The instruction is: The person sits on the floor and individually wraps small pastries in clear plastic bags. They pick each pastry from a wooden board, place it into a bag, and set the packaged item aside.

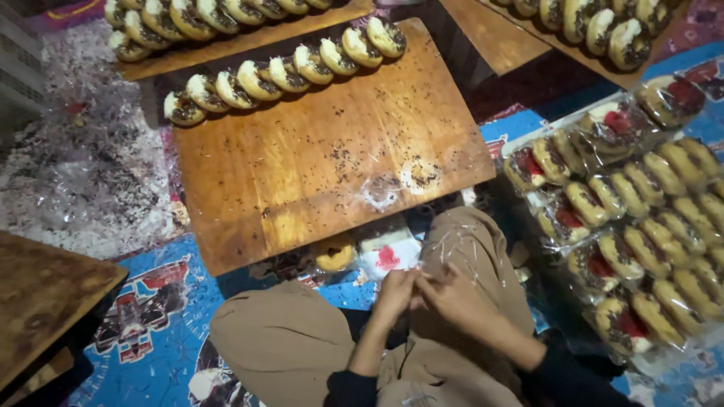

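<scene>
A row of doughnuts [286, 71] lies along the board's [302, 173] far edge; bagged doughnuts [633, 226] lie right of it.

The light is dim and warm, strongest on the board [317, 158] ahead of me, where the wood shines orange with a soft glare near its middle. It falls off fast toward my lap: my left hand [396, 294] and right hand [452, 298] sit in shade and look soft, slightly smeared. The lower corners go nearly black, and so does the gap between the boards. Wrapped doughnuts [641, 226] at my right catch small white glints on their plastic. The whole picture is grainy, with the edges bowed by the wide lens and the far doughnuts [279, 71] a little blurred.
</scene>
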